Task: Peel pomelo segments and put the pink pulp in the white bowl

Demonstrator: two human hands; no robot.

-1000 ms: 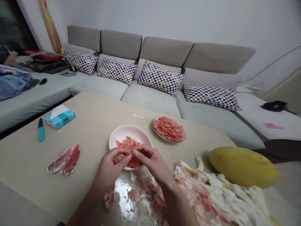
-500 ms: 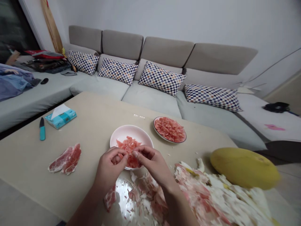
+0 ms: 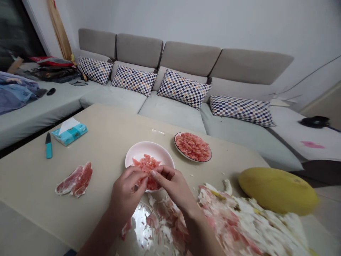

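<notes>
Over the near side of a white bowl (image 3: 130, 156), my left hand (image 3: 128, 190) and my right hand (image 3: 174, 186) are pinched closed with their fingertips meeting. Between them is a small bit of pomelo flesh, mostly hidden by the fingers. Loose pink pomelo flesh (image 3: 146, 163) lies in the bowl. Behind it to the right, a dark-rimmed plate (image 3: 176, 141) is heaped with more pulp (image 3: 192, 146). Scraps of membrane (image 3: 165, 227) lie on the table under my wrists. Two joined pomelo segments (image 3: 76, 180) rest to the left, skin still on.
A whole yellow pomelo (image 3: 277, 190) sits at the right beside a pile of peel and membrane (image 3: 247, 224). At the left of the table (image 3: 112, 121) lie a teal-handled knife (image 3: 48, 146) and a tissue pack (image 3: 70, 131). A sofa (image 3: 173, 113) with checked cushions stands behind.
My left hand has shifted slightly right and its fingertips have closed in against those of my right hand. The bowl, plate and segments stay where they were.
</notes>
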